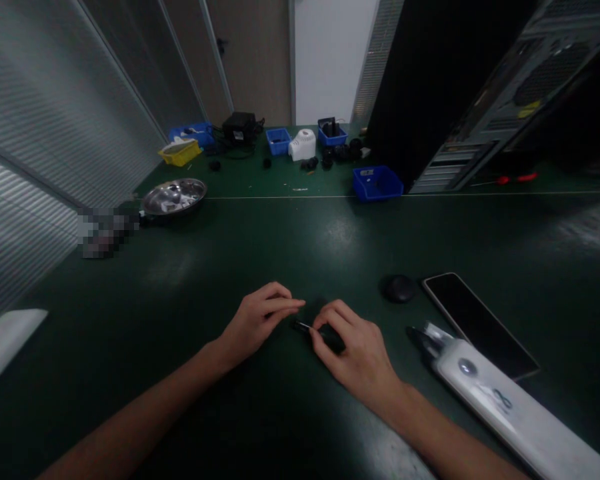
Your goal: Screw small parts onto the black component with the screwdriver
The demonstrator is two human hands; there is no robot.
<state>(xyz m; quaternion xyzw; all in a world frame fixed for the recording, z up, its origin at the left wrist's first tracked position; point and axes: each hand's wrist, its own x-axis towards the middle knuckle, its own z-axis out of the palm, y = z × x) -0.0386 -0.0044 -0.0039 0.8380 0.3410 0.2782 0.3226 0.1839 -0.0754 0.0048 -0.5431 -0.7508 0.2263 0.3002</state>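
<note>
Infinity-shaped logo (or a tilted 8, can't tell) on the white device. Pale label on the black box, print too small to read.

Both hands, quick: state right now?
Left hand: nothing visible in it, fingers extended.
Right hand: fingertips pinched on a small dark object.

Green tabletop; yellow basket, blue tray, white-and-black-edged phone

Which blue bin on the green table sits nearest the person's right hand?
The rightmost blue bin, beside the black cabinet. It stands closer to the right hand than the others, which sit farther back.
</note>
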